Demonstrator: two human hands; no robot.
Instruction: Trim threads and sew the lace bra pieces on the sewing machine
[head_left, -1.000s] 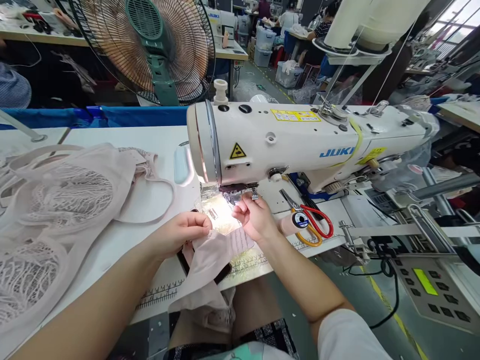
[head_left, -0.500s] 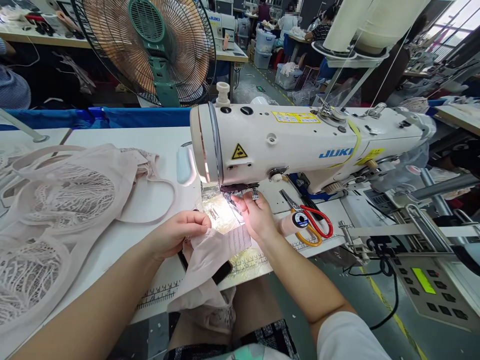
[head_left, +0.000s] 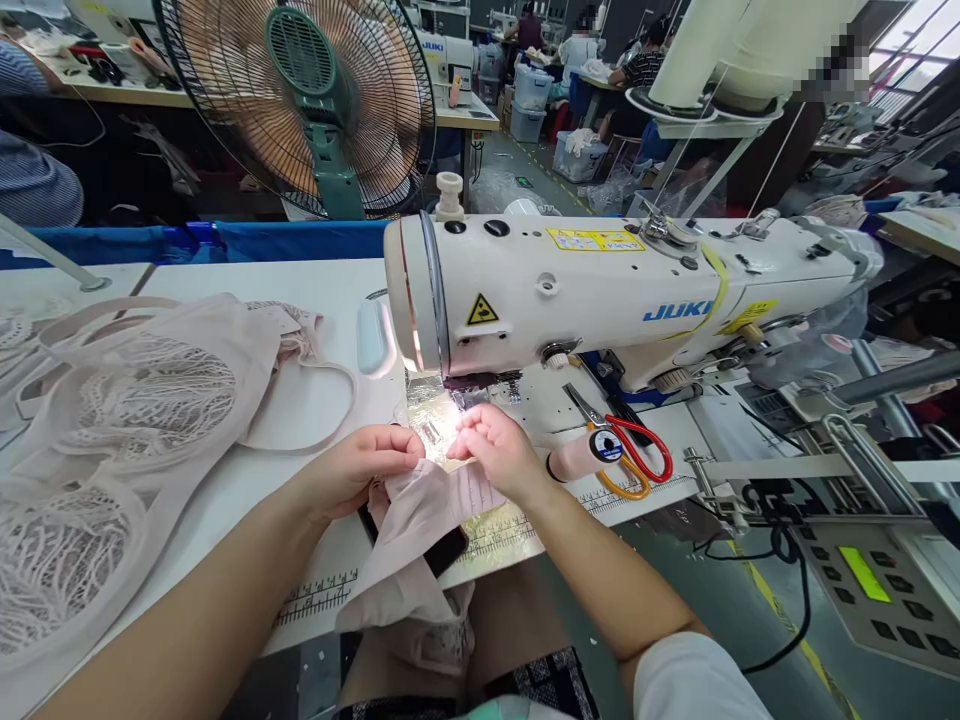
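Observation:
My left hand is closed on a pale pink bra, pinching its upper edge in front of the sewing machine. The bra's band, with rows of stitching at its end, drapes over the table edge towards my lap. My right hand hovers just above that band end, its fingertips pinched together. Whatever lies between them is too small or hidden to make out. Directly behind both hands is the lit needle area of the white JUKI sewing machine. A dark phone lies partly under the bra.
More pale pink lace bras lie to the left on the white table. Right of my hand are a thread spool and scissors with red and orange handles. A large fan stands behind; a control panel sits at right.
My right hand has come down and towards me from under the machine's needle area to the bra's band end, its fingers drawing together. My left hand keeps its hold on the bra.

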